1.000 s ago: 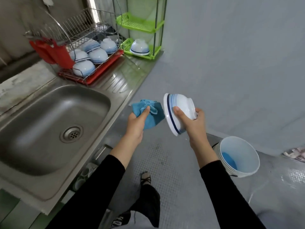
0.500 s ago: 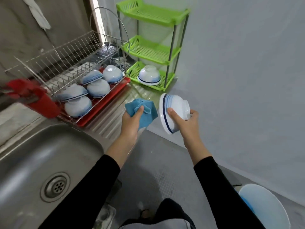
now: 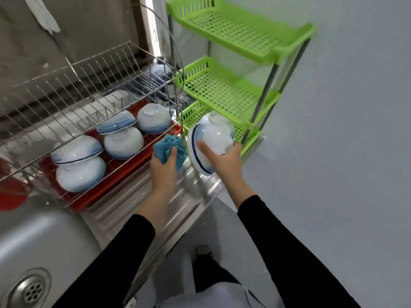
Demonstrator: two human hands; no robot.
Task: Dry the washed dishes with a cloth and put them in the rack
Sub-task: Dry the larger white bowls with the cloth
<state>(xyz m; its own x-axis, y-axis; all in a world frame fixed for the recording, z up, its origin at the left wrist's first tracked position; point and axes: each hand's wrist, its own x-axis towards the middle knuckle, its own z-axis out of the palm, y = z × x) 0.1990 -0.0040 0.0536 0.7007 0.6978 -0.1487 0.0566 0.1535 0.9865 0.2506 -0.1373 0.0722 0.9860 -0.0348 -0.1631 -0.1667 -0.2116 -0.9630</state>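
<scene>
The bowl (image 3: 212,135) is tipped on its side before the green rack's (image 3: 224,94) lowest tier, the right hand (image 3: 224,163) gripping its base and wall. Just left of that rack, the left hand (image 3: 163,168) clutches a bunched blue cloth (image 3: 165,144), perhaps touching the bowl. Farther left, a wire rack (image 3: 89,85) holds upturned bowls (image 3: 123,142).

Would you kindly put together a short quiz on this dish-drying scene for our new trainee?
1. True or false: the left hand grips a bowl.
2. Which colour is the tray under the wire rack? A green, B red, C yellow.
3. How many upturned bowls sit in the wire rack?
Key: 1. False: it grips the blue cloth; the right hand holds the bowl. 2. B. 3. Five.
</scene>
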